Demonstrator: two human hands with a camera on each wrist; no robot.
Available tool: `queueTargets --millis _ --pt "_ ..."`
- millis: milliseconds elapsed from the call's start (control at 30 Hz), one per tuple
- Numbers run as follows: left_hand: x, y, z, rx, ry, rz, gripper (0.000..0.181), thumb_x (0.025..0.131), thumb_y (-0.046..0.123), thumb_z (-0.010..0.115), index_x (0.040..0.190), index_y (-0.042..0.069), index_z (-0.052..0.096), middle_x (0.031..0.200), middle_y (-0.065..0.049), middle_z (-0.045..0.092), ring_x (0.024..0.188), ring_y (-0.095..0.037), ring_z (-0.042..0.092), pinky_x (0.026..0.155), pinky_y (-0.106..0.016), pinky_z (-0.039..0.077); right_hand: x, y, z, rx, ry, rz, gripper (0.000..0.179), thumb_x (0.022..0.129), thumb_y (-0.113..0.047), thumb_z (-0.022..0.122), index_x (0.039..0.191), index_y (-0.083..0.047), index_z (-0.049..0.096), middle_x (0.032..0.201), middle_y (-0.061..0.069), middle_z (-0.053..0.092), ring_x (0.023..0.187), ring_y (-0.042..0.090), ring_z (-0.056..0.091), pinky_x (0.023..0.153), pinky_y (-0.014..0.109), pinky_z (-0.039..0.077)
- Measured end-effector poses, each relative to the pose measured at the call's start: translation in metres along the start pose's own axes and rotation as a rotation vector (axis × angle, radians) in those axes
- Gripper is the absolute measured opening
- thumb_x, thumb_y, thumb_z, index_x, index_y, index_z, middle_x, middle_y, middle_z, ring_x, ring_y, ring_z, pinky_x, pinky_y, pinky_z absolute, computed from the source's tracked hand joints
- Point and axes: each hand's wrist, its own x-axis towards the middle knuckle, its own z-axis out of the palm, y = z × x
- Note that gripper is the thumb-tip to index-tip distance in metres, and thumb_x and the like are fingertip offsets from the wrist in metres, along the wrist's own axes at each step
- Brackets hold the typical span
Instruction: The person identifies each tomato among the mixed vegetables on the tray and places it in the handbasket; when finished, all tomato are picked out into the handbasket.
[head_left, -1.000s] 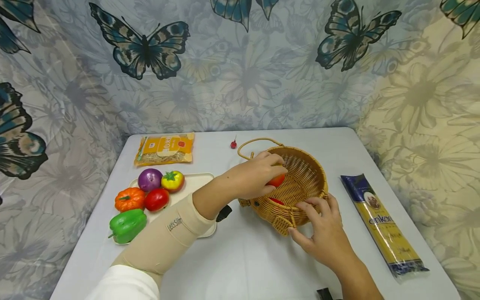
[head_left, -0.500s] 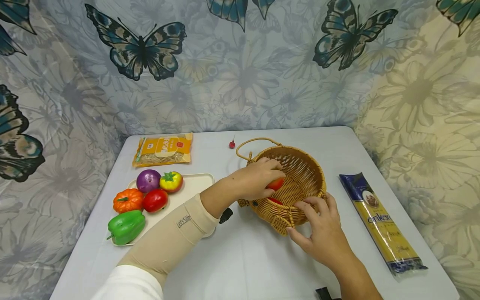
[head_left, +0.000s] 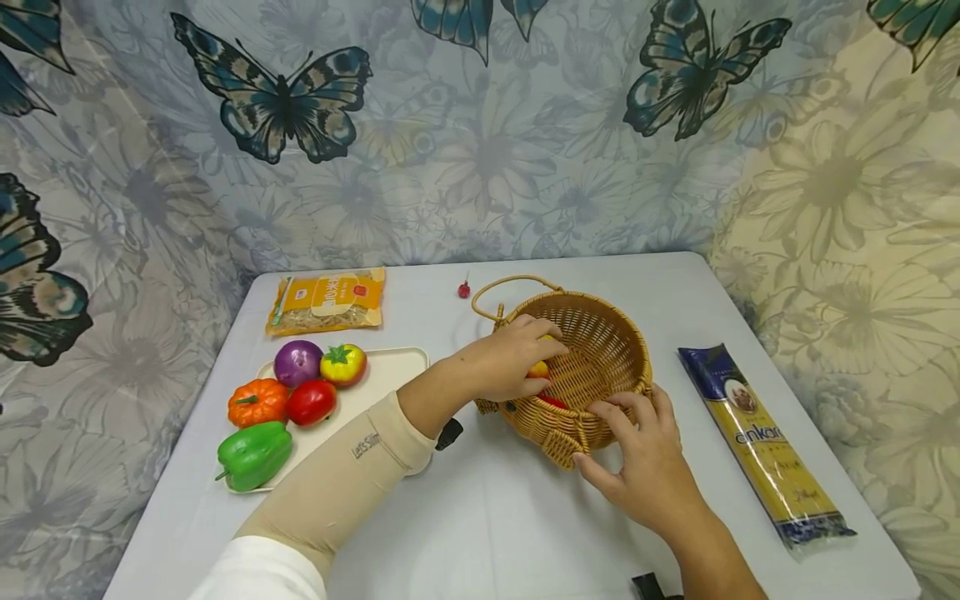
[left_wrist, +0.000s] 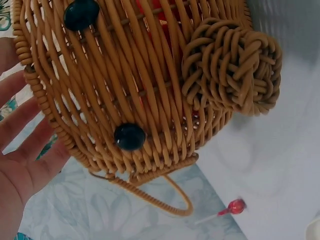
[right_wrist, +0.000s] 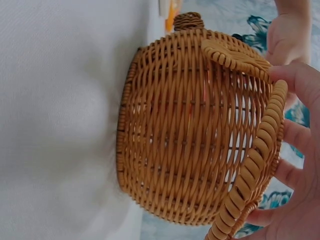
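A wicker basket [head_left: 600, 333] with an animal face and a looped handle stands right of the table's middle. My left hand [head_left: 513, 358] reaches into its mouth from the left, thumb and fingers around a round yellow-orange fruit [head_left: 538, 370], mostly hidden. Something red [head_left: 552, 402] shows inside by the near rim. My right hand [head_left: 648, 462] grips that rim, fingers over the edge and thumb lower, by the woven ear [head_left: 561, 450]. In the left wrist view, the left fingers pass behind the basket rim [left_wrist: 45, 107]; the right wrist view shows the right fingers [right_wrist: 295, 135] along the opening.
A cream tray [head_left: 397, 367] at left carries a green bell pepper [head_left: 255, 455], an orange pumpkin [head_left: 258, 402], a red tomato [head_left: 312, 402], and purple and yellow-red produce. A grain packet [head_left: 326, 302] and lollipop [head_left: 464, 290] lie at the back, a pasta packet [head_left: 765, 446] at right.
The fruit under my left hand showed red-orange before and now shows yellow-orange, farther left and more covered by the fingers. My right hand keeps its place on the basket.
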Motion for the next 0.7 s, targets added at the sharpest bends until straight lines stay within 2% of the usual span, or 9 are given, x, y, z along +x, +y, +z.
queueTargets --millis 133,267,333,433,600,700 --pt "-0.007 -0.003 -0.003 -0.005 0.040 0.017 0.045 0.099 0.030 0.069 0.142 0.019 0.059 0.151 -0.004 0.046 0.141 -0.024 0.040 0.111 -0.033 0.045 0.001 -0.001 0.000 0.001 -0.008 0.003 0.057 0.071 -0.033 0.087 0.121 -0.014 0.066 0.124 0.015 0.052 0.133 0.054 0.031 0.100 0.078 0.032" --pt "-0.017 -0.008 -0.009 -0.028 0.065 -0.001 0.046 0.097 0.029 0.070 0.141 0.020 0.060 0.150 -0.004 0.048 0.139 -0.023 0.042 0.116 -0.036 0.041 0.001 -0.002 0.000 -0.005 -0.016 0.014 0.057 0.071 -0.033 0.087 0.121 -0.015 0.066 0.125 0.014 0.052 0.134 0.053 0.030 0.101 0.077 0.032" --pt "-0.023 -0.010 -0.011 -0.043 0.073 -0.023 0.047 0.097 0.029 0.071 0.141 0.019 0.060 0.149 -0.004 0.049 0.140 -0.024 0.041 0.121 -0.039 0.035 0.001 -0.003 0.000 -0.010 -0.016 0.016 0.057 0.071 -0.033 0.087 0.120 -0.015 0.066 0.124 0.014 0.052 0.134 0.052 0.030 0.100 0.077 0.033" --pt "-0.034 -0.014 -0.012 -0.056 0.076 -0.056 0.049 0.096 0.029 0.071 0.143 0.017 0.059 0.150 -0.003 0.048 0.145 -0.027 0.038 0.123 -0.040 0.032 0.002 -0.003 0.000 -0.009 -0.010 0.013 0.056 0.070 -0.033 0.088 0.120 -0.016 0.066 0.123 0.014 0.052 0.134 0.052 0.031 0.100 0.077 0.034" --pt "-0.049 -0.024 -0.011 -0.083 0.081 -0.097 0.051 0.097 0.030 0.071 0.144 0.018 0.057 0.153 -0.005 0.045 0.150 -0.030 0.033 0.122 -0.042 0.034 0.002 -0.003 0.001 0.003 -0.002 0.011 0.056 0.070 -0.032 0.088 0.120 -0.016 0.066 0.122 0.014 0.053 0.133 0.050 0.032 0.100 0.076 0.033" --pt "-0.059 -0.030 -0.010 -0.102 0.080 -0.126 0.052 0.096 0.030 0.072 0.145 0.018 0.057 0.155 -0.006 0.043 0.147 -0.029 0.035 0.119 -0.043 0.038 0.002 -0.004 0.001 0.008 -0.009 0.018 0.057 0.070 -0.031 0.088 0.120 -0.017 0.066 0.122 0.013 0.053 0.133 0.050 0.031 0.101 0.076 0.033"
